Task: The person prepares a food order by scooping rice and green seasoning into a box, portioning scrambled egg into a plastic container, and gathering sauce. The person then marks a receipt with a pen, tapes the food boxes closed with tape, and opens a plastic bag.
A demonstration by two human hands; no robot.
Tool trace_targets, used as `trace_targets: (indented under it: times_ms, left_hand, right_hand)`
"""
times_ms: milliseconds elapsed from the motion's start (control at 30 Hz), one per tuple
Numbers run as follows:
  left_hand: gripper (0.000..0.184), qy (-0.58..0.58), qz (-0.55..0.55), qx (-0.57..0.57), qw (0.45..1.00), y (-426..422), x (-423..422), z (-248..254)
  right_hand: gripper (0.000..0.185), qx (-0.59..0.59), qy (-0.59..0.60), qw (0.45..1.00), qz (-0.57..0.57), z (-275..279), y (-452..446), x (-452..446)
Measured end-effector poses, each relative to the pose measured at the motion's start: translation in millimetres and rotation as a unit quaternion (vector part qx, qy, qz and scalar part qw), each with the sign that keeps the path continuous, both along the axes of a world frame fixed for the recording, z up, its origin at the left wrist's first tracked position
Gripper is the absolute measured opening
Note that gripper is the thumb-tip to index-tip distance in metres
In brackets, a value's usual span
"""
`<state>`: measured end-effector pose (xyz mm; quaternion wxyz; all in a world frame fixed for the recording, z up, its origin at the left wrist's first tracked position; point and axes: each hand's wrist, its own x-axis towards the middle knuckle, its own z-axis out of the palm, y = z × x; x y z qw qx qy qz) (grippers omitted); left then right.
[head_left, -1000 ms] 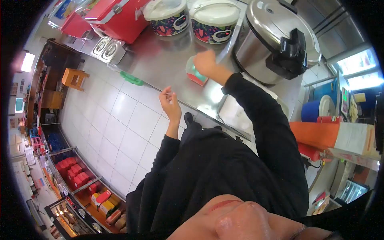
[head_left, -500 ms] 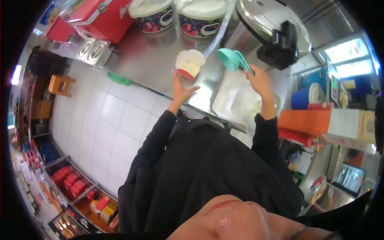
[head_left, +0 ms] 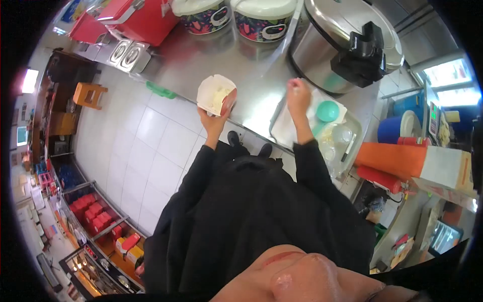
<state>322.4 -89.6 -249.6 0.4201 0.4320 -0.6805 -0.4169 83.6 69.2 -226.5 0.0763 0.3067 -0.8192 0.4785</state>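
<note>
An open white paper food box with a red side is in my left hand, fingers wrapped around its lower part. Inside lies pale, grainy food that looks like cooked rice. My right hand is raised over the tray's left side with its fingers curled; whether anything is in them is hidden. To its right, the teal scoop rests in the metal tray on a white sheet, its handle partly out of sight. Clear plastic pieces and a white-and-black stick lie beside it.
A large steel cooker with a black latch stands behind the tray. Two flowered pots and a red cooler box line the counter's back. Steel containers sit at left. An orange box is right of the tray.
My left hand has taken hold of the food box, lifted it and brought it left, tilted. My right hand has let go of the scoop, now in the tray, and moved left.
</note>
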Motion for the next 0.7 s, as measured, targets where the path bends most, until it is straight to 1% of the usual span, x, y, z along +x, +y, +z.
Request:
trace_targets:
  times_ms: [67,133,167,267,300,333,400,433,467,533,567,600,633,667,700]
  left_hand:
    - [0.090,0.022,-0.003,-0.014,1.000,-6,29,-17]
    - [0.095,0.041,0.006,-0.013,0.999,-8,53,-18]
    - [0.089,0.089,0.015,0.013,0.996,-5,63,-8]
    - [0.088,0.049,0.076,-0.020,0.996,-11,105,1]
    - [0.087,0.052,0.092,-0.023,0.994,-15,120,1]
    - [0.087,0.060,0.105,-0.007,0.993,-19,134,1]
    - [0.086,0.071,0.130,0.028,0.988,-28,167,1]
    - [0.082,0.068,0.145,0.012,0.987,-38,185,-7]
    - [0.081,0.068,0.145,0.018,0.987,-50,198,-8]
    - [0.080,0.055,0.149,0.026,0.987,-74,220,-6]
    - [0.081,0.042,0.152,0.027,0.987,-87,229,-4]
    - [0.081,0.029,0.155,0.028,0.987,-100,237,-2]
    - [0.082,0.016,0.151,0.018,0.988,-116,243,-3]
    - [0.083,0.002,0.144,0.008,0.990,-132,248,-4]
    - [0.083,0.001,0.139,0.002,0.990,-147,250,0]
  right_hand:
    - [0.017,0.091,-0.055,0.994,0.036,-32,-62,-8]
    - [0.015,0.126,0.038,0.991,0.015,-78,-98,-17]
    - [0.014,0.142,0.086,0.986,0.004,-94,-112,-20]
    - [0.014,0.197,0.083,0.976,0.046,-105,-122,-20]
    - [0.013,0.176,0.092,0.979,0.037,-108,-123,-20]
    - [0.014,0.156,0.099,0.982,0.030,-111,-122,-19]
    - [0.012,0.189,0.129,0.973,0.034,-120,-117,-20]
    - [0.014,0.165,0.062,0.984,0.009,-107,-124,-8]
    - [0.016,0.138,-0.005,0.990,-0.015,-88,-136,4]
    - [0.015,0.086,-0.070,0.994,0.020,-38,-176,50]
    - [0.016,0.024,-0.114,0.990,0.084,-16,-203,81]
    - [0.015,-0.040,-0.149,0.974,0.168,22,-229,126]
    - [0.012,-0.066,-0.157,0.953,0.250,57,-250,174]
    - [0.012,-0.067,-0.144,0.927,0.341,68,-270,212]
    - [0.012,-0.060,-0.106,0.906,0.406,89,-287,253]
